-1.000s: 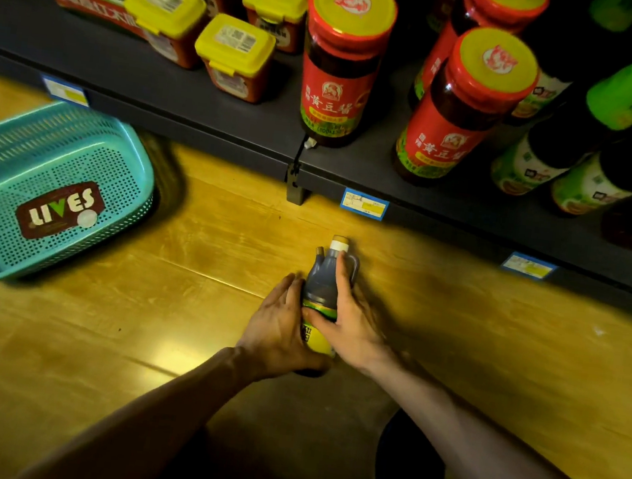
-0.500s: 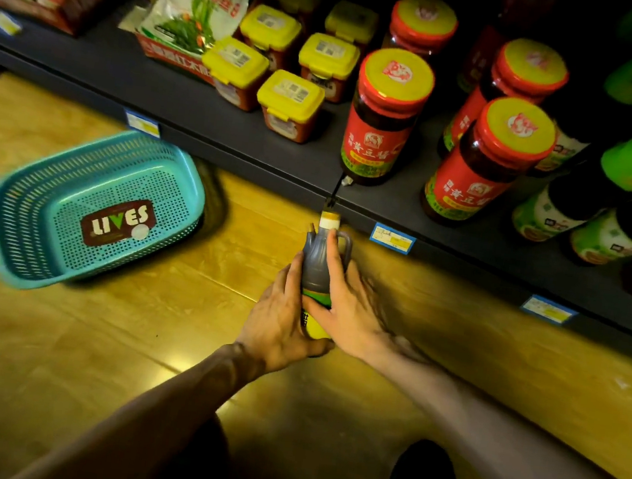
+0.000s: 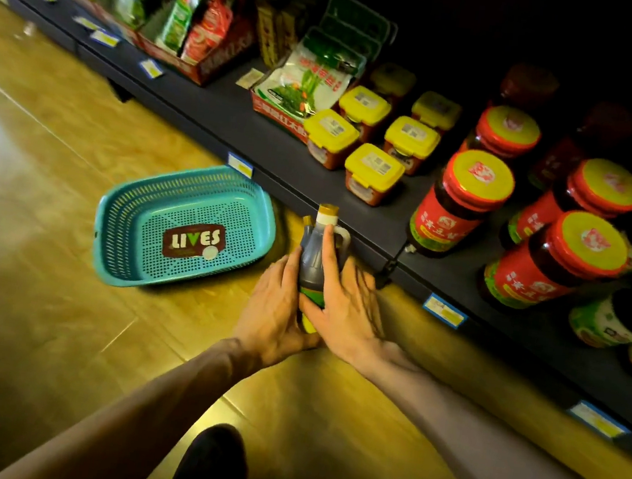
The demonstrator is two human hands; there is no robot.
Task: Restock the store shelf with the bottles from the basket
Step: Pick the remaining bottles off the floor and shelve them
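Note:
A dark bottle (image 3: 314,257) with a yellow cap, a side handle and a green-yellow label stands upright just in front of the low shelf's edge. My left hand (image 3: 271,313) grips its left side and my right hand (image 3: 341,310) wraps the right side, index finger up along the neck. The teal perforated basket (image 3: 125,224) with a "LIVES" sticker lies on the wooden floor to the left, holding no bottles. The dark shelf (image 3: 262,145) runs diagonally above.
Red jars with yellow lids (image 3: 458,205) and yellow-lidded tubs (image 3: 372,170) crowd the shelf beyond the bottle. Green-labelled dark bottles (image 3: 611,319) stand at the far right. Packets and boxes (image 3: 310,79) fill the left part. A dark shoe (image 3: 213,465) shows below.
The view has swung left and tilted, so the basket and shelf goods sit further right in the frame. Both hands keep their hold on the bottle, which has risen closer to the shelf edge.

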